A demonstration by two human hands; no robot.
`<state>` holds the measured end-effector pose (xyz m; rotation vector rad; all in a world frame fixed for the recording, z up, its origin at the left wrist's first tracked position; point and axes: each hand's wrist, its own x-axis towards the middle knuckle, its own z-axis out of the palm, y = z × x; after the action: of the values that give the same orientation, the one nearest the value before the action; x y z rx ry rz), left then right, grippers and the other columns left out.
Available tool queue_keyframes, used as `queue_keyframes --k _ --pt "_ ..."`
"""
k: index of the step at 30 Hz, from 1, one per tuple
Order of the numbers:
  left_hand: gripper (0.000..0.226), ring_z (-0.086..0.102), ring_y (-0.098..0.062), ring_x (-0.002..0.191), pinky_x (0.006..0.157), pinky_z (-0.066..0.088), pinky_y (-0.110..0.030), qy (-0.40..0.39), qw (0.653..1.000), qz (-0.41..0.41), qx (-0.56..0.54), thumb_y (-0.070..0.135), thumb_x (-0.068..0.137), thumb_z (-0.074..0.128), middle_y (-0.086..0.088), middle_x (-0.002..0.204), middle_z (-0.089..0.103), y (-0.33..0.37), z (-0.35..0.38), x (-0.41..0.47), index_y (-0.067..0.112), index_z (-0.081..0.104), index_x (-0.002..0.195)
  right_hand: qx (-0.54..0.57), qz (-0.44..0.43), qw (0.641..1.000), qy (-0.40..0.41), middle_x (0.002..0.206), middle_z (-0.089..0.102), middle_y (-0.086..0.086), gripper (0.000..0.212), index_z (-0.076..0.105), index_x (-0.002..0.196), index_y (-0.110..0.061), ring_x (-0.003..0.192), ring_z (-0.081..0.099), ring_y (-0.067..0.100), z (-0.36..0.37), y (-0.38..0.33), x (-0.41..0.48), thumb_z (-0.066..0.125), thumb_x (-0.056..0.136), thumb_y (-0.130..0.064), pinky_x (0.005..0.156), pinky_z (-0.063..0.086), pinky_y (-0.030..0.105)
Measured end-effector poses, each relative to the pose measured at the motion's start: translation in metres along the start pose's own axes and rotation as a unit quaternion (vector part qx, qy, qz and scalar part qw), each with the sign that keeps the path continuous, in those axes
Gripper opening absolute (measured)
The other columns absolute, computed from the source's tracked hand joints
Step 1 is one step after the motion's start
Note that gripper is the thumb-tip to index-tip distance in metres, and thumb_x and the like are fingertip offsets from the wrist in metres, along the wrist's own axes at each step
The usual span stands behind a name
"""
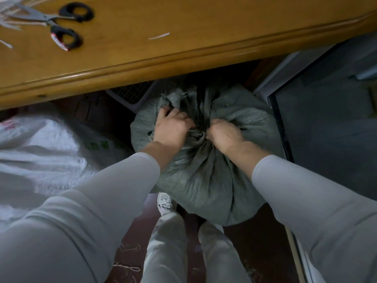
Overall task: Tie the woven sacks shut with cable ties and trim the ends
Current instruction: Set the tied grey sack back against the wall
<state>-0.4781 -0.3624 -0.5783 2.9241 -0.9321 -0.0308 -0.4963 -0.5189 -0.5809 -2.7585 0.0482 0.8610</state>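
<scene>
Grey woven sack stands on the floor below the tabletop. Left hand and right hand both clench its gathered neck, which rises between them; scissors lie far left.

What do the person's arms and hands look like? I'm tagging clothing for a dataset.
Both arms wear long, snug, pale grey sleeves, smooth and unmarked, that end just short of the wrists. The left hand and right hand are bare: no gloves, rings or watch visible.
</scene>
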Motion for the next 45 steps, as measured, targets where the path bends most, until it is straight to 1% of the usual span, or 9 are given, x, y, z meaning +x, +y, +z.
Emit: queue_keyframes --k 5,9,13,19,24,29,35,40,45 --pt "0.018 0.067 -0.027 0.076 0.08 0.024 -0.033 0.038 0.998 -0.018 -0.047 0.017 0.059 0.066 -0.001 0.076 0.073 0.002 -0.002 0.002 0.02 0.076 0.074 -0.038 -0.086 0.993 0.077 0.12 0.051 0.015 0.025 0.058 0.111 -0.001 0.117 0.046 0.03 0.002 0.01 -0.011 0.043 0.097 -0.016 0.083 0.04 0.034" --pt "0.052 0.046 -0.03 0.111 0.099 0.018 -0.041 0.088 0.991 -0.102 -0.022 0.023 0.062 0.072 -0.007 0.114 0.064 0.007 -0.003 0.003 0.017 0.064 0.113 -0.063 -0.11 0.983 0.131 0.116 0.056 0.017 0.023 0.06 0.109 0.003 0.115 0.047 0.033 0.001 0.014 -0.012 0.045 0.094 -0.008 0.082 0.043 0.038" --pt "0.079 0.02 -0.033 0.129 0.112 0.015 -0.05 0.137 0.957 -0.22 -0.127 0.042 0.071 0.06 -0.026 0.14 0.034 0.021 0.002 -0.025 0.001 0.039 0.135 0.01 -0.085 0.988 0.129 0.147 0.037 0.011 0.032 0.055 0.122 0.001 0.139 0.027 0.025 -0.004 0.031 -0.002 0.047 0.094 -0.013 0.112 0.025 0.038" --pt "0.11 0.003 -0.035 0.143 0.117 0.017 -0.048 0.084 0.828 -0.415 -0.368 0.041 0.068 0.079 -0.022 0.152 -0.007 0.077 0.014 -0.051 0.017 0.009 0.15 -0.013 -0.081 0.996 0.031 0.117 0.059 0.018 0.019 0.052 0.108 -0.005 0.115 0.053 0.032 -0.013 0.04 0.005 0.043 0.094 -0.013 0.114 0.013 0.045" --pt "0.123 -0.019 -0.04 0.142 0.109 -0.013 -0.061 -0.1 0.953 -0.274 -0.084 0.068 0.062 0.068 -0.026 0.152 -0.018 0.089 0.024 -0.032 0.02 -0.003 0.151 0.028 -0.066 0.997 0.015 0.114 0.059 0.022 0.02 0.05 0.107 -0.005 0.107 0.055 0.037 -0.01 0.05 -0.001 0.042 0.095 -0.019 0.093 0.037 0.038" --pt "0.088 0.023 -0.034 0.137 0.117 0.0 -0.043 0.173 0.984 -0.023 0.045 0.024 0.062 0.08 -0.019 0.147 0.026 0.091 0.019 -0.011 0.016 0.038 0.139 0.093 -0.069 0.993 -0.026 0.123 0.06 0.017 0.031 0.054 0.12 -0.014 0.113 0.058 0.032 -0.015 0.051 -0.005 0.048 0.091 -0.021 0.086 0.045 0.032" --pt "0.156 -0.028 -0.024 0.141 0.108 -0.006 -0.068 -0.34 0.931 -0.122 -0.054 0.072 0.038 0.077 0.0 0.154 -0.029 0.058 0.003 0.009 0.033 -0.036 0.138 0.085 -0.082 0.991 -0.059 0.093 0.052 0.009 0.013 0.042 0.089 -0.017 0.091 0.053 0.025 -0.019 0.058 -0.017 0.045 0.097 -0.026 0.072 0.037 0.029" --pt "0.163 -0.012 -0.033 0.144 0.115 0.015 -0.056 -0.359 0.891 -0.205 -0.19 0.046 0.04 0.091 -0.008 0.154 -0.021 0.074 0.02 -0.017 0.036 -0.042 0.133 0.041 -0.091 0.994 -0.053 0.111 0.056 0.018 0.009 0.041 0.096 -0.014 0.102 0.055 0.031 -0.013 0.047 -0.03 0.04 0.099 -0.022 0.072 0.037 0.03" --pt "0.152 0.04 -0.028 0.132 0.103 0.037 -0.033 -0.348 0.846 -0.245 -0.322 0.036 0.051 0.09 -0.014 0.151 0.028 0.067 0.033 -0.023 0.031 -0.033 0.141 0.017 -0.035 0.999 -0.007 0.11 0.057 0.014 0.017 0.047 0.111 -0.011 0.096 0.055 0.027 -0.001 0.035 -0.038 0.04 0.096 -0.016 0.068 0.033 0.028"
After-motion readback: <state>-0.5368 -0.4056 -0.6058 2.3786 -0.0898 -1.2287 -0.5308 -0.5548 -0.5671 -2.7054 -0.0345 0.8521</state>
